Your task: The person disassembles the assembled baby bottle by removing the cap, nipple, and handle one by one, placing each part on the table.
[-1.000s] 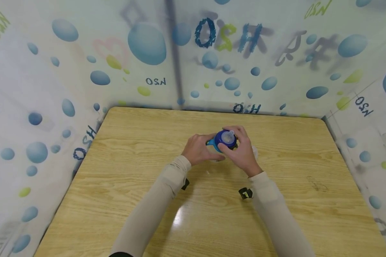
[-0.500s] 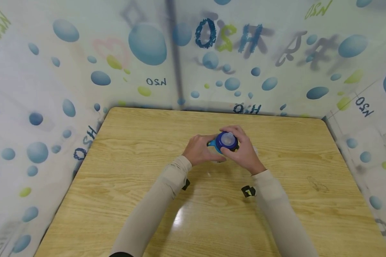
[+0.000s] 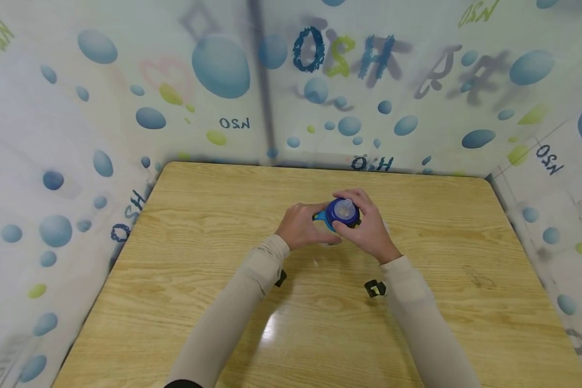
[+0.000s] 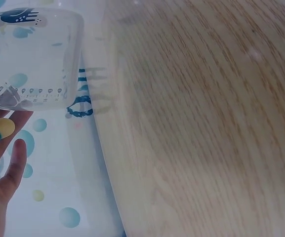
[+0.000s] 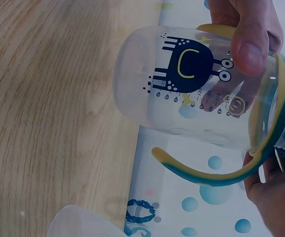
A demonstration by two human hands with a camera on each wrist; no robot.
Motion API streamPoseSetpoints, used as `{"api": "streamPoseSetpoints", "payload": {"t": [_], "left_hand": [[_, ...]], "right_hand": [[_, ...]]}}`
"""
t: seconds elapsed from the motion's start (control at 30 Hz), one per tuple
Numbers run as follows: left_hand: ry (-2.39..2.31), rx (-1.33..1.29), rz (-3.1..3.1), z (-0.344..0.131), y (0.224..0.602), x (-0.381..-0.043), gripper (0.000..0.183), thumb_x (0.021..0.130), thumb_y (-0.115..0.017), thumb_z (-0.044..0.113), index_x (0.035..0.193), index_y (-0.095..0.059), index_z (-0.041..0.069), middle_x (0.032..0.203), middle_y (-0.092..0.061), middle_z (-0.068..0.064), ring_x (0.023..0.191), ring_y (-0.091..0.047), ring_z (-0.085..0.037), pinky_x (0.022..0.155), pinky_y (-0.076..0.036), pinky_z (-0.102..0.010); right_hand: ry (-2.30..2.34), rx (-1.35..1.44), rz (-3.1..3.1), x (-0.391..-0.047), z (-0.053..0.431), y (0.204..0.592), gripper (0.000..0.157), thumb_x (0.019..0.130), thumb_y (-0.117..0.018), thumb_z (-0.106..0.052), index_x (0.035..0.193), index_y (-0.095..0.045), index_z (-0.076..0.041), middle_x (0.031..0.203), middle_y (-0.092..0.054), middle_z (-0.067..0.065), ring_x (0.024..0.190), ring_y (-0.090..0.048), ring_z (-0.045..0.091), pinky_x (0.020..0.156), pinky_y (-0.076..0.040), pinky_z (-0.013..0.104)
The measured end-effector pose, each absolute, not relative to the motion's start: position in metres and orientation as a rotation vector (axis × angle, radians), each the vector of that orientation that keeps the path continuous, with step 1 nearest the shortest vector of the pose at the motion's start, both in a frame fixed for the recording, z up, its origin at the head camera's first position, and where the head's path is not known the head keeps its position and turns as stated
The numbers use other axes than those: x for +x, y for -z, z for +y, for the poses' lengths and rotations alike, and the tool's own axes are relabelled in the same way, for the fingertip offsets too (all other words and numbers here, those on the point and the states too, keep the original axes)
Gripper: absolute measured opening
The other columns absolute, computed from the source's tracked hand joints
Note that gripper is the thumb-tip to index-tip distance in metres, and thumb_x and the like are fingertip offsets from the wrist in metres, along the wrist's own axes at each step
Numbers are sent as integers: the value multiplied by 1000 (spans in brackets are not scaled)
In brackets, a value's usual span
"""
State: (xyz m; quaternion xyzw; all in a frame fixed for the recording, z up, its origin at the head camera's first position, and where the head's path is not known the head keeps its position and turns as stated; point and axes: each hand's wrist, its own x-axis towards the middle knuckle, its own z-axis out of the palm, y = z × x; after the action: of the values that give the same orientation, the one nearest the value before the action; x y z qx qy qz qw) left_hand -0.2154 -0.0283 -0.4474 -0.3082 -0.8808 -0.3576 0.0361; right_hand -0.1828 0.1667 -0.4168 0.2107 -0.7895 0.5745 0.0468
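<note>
A clear baby bottle (image 5: 142,94) with a printed monster figure is held over the table by both hands. Its dark blue collar (image 3: 337,216) and clear teat (image 3: 345,208) face up toward the head camera. My left hand (image 3: 300,225) grips the bottle from the left, its thumb pressed on the bottle wall in the right wrist view. My right hand (image 3: 367,229) has thumb and fingers around the blue collar. A yellow-and-teal handle (image 5: 206,178) curves out beside the bottle. In the left wrist view, the bottle's clear base (image 4: 38,64) shows at the upper left.
A translucent cover (image 5: 80,224) stands on the wooden table (image 3: 213,215), mostly behind my right hand in the head view. Small black devices (image 3: 375,288) sit near the cuffs. Printed fabric walls (image 3: 349,81) rise at the table's back and sides.
My right hand and the collar have shifted slightly to the right, the wrist turning a little. The teat's tilt has changed slightly. My left hand stays nearly still.
</note>
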Motion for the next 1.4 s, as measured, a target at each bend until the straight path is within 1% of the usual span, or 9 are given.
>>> {"api": "streamPoseSetpoints", "payload": {"t": [0.23,0.47,0.63,0.77,0.8,0.93,1.1,1.23,1.4], "left_hand": [[1098,-939,-2707,-28,447,-215,79,68,-89,50,132,-66,10,104,-76,-4,89,-73,-20,83,-54,-38],[1109,-937,-2708,-29,446,-214,80,68,-89,50,133,-65,10,103,-76,-5,90,-73,-21,82,-55,-37],[1114,-936,-2702,-29,446,-214,81,68,-89,50,133,-65,9,103,-76,-6,89,-73,-23,83,-55,-38],[1112,-934,-2706,-30,446,-213,82,68,-89,50,135,-64,9,106,-75,-6,91,-73,-22,86,-55,-39],[1111,-932,-2709,-30,445,-213,83,68,-89,51,135,-63,9,106,-75,-6,91,-73,-21,86,-55,-39],[1105,-924,-2716,-30,446,-212,83,68,-88,52,134,-64,8,107,-75,-6,90,-72,-19,85,-55,-37],[1087,-921,-2719,-31,447,-211,85,68,-88,53,134,-63,6,107,-75,-7,90,-72,-16,85,-55,-36],[1098,-919,-2717,-31,446,-211,85,68,-88,53,135,-63,6,106,-75,-8,90,-72,-17,84,-55,-36],[1120,-919,-2704,-31,445,-211,83,68,-89,51,134,-64,9,104,-76,-5,86,-71,-14,77,-55,-32]], "right_hand": [[-1717,647,-2403,-183,166,418,52,84,-77,-2,133,-60,-4,131,-50,15,118,-51,28,100,-44,52],[-1705,618,-2387,-182,167,418,53,83,-78,-4,133,-62,-6,131,-51,13,117,-52,25,97,-46,49],[-1701,593,-2380,-181,167,416,52,83,-79,-6,133,-63,-7,131,-52,11,117,-52,23,94,-48,38],[-1698,574,-2353,-180,167,415,50,83,-79,-5,131,-64,-6,130,-54,10,115,-53,20,93,-48,29],[-1702,566,-2344,-180,167,415,50,83,-79,-4,131,-64,-6,130,-54,10,115,-53,19,92,-48,28],[-1713,525,-2318,-178,165,410,50,83,-78,2,131,-63,-2,131,-53,15,112,-52,17,90,-47,22],[-1725,531,-2267,-168,159,389,50,82,-74,8,130,-60,8,128,-51,26,109,-51,13,89,-47,20],[-1735,533,-2231,-161,157,374,48,82,-72,9,129,-60,11,126,-51,27,107,-51,9,90,-46,21],[-1741,537,-2177,-161,156,371,48,81,-71,13,127,-60,12,123,-52,28,107,-52,10,92,-45,20]]}}
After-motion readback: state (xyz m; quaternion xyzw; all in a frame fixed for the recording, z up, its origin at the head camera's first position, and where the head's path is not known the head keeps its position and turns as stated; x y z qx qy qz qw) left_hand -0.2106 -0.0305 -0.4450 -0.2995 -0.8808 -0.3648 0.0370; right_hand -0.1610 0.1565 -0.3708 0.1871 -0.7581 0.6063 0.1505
